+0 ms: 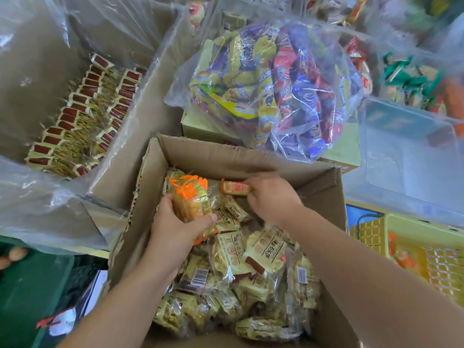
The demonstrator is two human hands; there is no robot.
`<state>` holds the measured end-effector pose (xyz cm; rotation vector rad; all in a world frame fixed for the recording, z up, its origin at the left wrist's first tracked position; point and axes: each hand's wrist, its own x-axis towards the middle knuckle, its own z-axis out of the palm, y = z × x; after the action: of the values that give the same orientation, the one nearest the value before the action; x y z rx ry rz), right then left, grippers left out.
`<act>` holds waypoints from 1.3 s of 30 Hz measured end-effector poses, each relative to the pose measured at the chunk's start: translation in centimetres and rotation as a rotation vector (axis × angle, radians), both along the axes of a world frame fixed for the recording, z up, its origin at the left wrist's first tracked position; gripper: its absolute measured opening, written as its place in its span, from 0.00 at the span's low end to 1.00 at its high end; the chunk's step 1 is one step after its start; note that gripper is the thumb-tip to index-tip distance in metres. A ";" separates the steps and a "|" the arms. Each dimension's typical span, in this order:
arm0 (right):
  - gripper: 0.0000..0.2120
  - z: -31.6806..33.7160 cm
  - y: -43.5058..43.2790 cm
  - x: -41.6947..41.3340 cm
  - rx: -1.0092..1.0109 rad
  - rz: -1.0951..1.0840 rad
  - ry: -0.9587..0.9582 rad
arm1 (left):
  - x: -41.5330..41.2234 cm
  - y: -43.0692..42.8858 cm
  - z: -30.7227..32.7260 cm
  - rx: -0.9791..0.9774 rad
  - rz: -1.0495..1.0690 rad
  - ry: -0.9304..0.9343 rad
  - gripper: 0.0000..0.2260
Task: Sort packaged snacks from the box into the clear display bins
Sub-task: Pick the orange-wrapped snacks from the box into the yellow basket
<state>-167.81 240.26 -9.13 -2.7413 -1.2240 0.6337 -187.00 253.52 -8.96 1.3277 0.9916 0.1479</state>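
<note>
Reaching into cardboard box (226, 156) of snack packs (263, 252), left hand (175, 229) gripping orange-edged stack (190, 199), right hand (272, 197) pinching packet (234, 188)

One box (226, 156) lay under the right hand (271, 197), which pinched one packet (234, 188). The left hand (175, 227) gripped one stack (192, 202), its packets uncountable.

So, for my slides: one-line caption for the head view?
Left hand grips a stack of orange packets; right hand pinches another packet, both over the open box.
</note>
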 end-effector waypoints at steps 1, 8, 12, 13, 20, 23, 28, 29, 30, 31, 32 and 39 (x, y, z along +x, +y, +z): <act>0.20 -0.5 -0.1 0.6 -0.060 0.025 -0.021 | 0.0 0.0 -0.2 -0.012 0.003 -0.003 0.27; 0.19 -3.4 -1.0 1.4 -0.214 -0.087 -0.122 | -0.2 0.4 -0.9 -0.112 0.046 -0.041 0.32; 0.12 -3.8 -0.5 1.9 -0.267 -0.209 -0.114 | -0.4 0.7 -1.1 -0.141 0.060 -0.055 0.30; 0.10 -3.8 -0.3 2.0 -0.313 -0.206 -0.094 | -0.4 0.7 -1.1 -0.149 0.060 -0.059 0.30; 0.24 -5.6 0.0 0.8 -0.499 -0.139 -0.066 | -0.8 0.9 -1.0 -0.169 0.089 -0.101 0.35; 0.23 -6.1 -0.5 0.4 -0.485 -0.114 -0.139 | -0.9 0.9 -1.0 -0.170 0.102 -0.110 0.39; 0.24 -5.7 -1.6 0.5 -0.379 -0.040 -0.140 | -0.7 0.9 -1.0 -0.172 0.108 -0.129 0.39; 0.24 -5.6 -1.7 0.4 -0.342 -0.022 -0.133 | -0.6 0.9 -0.9 -0.175 0.107 -0.132 0.39; 0.25 -5.4 -1.8 0.4 -0.310 -0.010 -0.121 | -0.6 0.9 -0.9 -0.177 0.105 -0.135 0.39; 0.25 -5.2 -1.9 0.3 -0.280 -0.009 -0.102 | -0.6 0.9 -1.0 -0.179 0.105 -0.136 0.39; 0.26 -5.1 -1.9 0.3 -0.238 -0.016 -0.075 | -0.6 0.9 -1.0 -0.179 0.105 -0.134 0.39; 0.22 -4.5 1.4 0.7 0.129 -0.005 0.092 | -0.6 0.8 -1.1 -0.184 0.095 -0.138 0.35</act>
<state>-167.13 241.63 -13.67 -2.5796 -1.1934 0.6489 -187.62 254.34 -10.08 1.0884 0.9287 0.2123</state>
